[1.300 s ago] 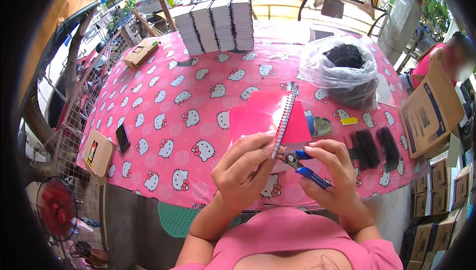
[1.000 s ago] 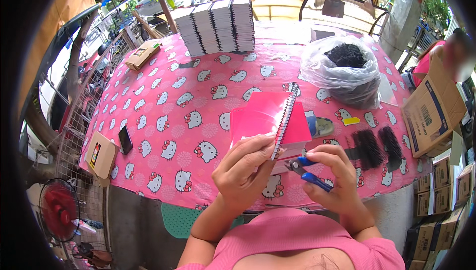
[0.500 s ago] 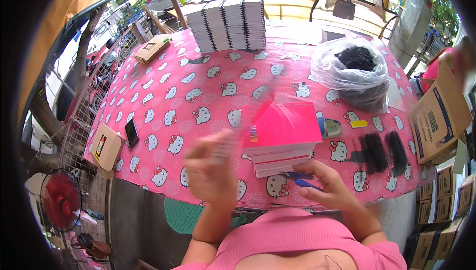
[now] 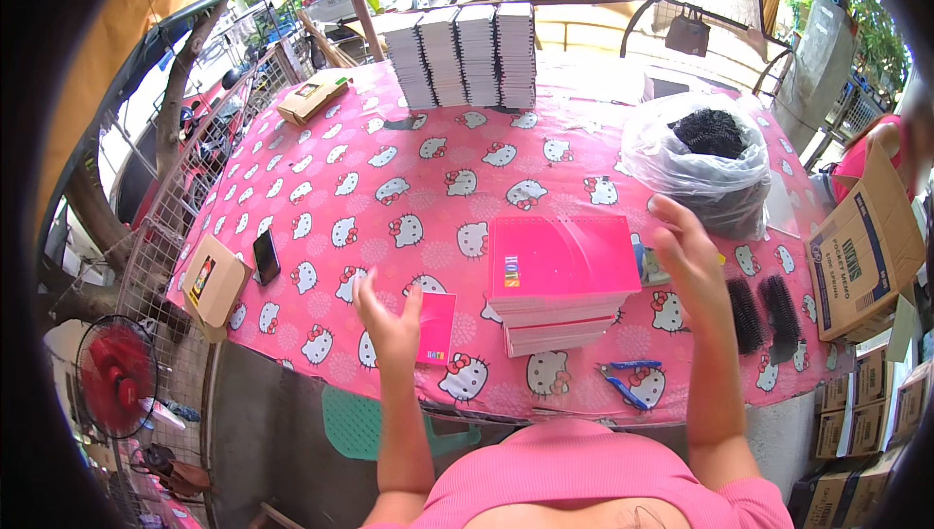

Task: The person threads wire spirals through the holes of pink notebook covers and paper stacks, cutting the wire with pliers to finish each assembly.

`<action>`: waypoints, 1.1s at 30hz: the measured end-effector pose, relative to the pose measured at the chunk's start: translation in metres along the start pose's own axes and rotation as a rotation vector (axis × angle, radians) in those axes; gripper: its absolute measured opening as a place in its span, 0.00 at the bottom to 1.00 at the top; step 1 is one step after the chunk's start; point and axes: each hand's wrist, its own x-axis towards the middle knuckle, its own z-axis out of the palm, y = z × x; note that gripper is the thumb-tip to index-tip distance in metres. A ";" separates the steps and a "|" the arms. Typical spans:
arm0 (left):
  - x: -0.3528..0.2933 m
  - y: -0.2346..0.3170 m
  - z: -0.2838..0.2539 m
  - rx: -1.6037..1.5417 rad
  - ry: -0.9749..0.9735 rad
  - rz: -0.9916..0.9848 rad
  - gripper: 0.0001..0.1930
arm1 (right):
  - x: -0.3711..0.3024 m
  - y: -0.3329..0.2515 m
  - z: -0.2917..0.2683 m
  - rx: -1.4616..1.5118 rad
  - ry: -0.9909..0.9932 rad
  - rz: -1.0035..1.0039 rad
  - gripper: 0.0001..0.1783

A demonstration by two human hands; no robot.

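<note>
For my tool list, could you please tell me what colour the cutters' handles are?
The cutters' handles are blue, seen best in the head view.

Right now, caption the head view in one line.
Left hand beside a pink notebook, right hand open near the pink-covered stack, blue-handled cutters lying on the tablecloth.

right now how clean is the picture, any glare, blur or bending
Head view: fisheye bends the table's edges, with black filling the corners; head view: daylight washes out parts of the background beyond the white notebook stacks; head view: the hands seem slightly soft, while the blue-handled cutters look clearer.
</note>
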 end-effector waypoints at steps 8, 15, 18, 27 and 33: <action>0.013 0.153 -0.017 -0.694 -0.202 0.223 0.38 | 0.029 -0.024 -0.020 -0.185 -0.099 0.011 0.20; -0.003 0.189 0.021 -0.154 -0.145 0.696 0.25 | 0.007 -0.023 0.048 -0.094 -0.058 -0.277 0.22; -0.010 0.220 0.024 0.102 0.019 0.948 0.17 | 0.006 -0.016 0.043 -0.139 -0.060 -0.434 0.26; 0.007 0.225 0.019 -0.143 -0.368 0.752 0.10 | -0.049 0.211 -0.150 -1.260 0.287 0.341 0.17; 0.008 0.218 0.021 -0.092 -0.271 0.957 0.10 | -0.056 0.199 -0.156 -0.976 0.357 0.218 0.12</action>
